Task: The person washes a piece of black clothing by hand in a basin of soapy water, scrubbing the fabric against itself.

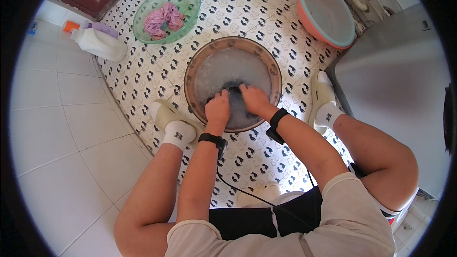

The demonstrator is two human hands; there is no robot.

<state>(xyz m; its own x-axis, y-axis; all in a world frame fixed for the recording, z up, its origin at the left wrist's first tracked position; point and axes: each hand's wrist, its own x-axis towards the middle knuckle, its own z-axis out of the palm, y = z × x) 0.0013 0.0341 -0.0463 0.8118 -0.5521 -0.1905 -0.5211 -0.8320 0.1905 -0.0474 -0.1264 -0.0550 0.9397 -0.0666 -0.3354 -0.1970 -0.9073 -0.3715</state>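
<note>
A round brown basin (232, 42) with cloudy, greyish water stands on the floor between my feet. Inside it, my left hand (218, 107) grips one part of a dark wet cloth (234, 85) near the basin's lower left. My right hand (254, 99) pinches the same dark cloth to the right, thumb and fingers closed on it. Most of the cloth lies under the murky water, so its shape is hidden. Both wrists carry black straps with small devices.
Pink cloth (157, 23) lies in a translucent green basin (194, 5) at the upper left. White (101, 44) and purple (103, 28) bottles stand by the tiled wall. A pink basin with a pale lining (301, 18) is at the upper right, beside a grey metal appliance (389, 78).
</note>
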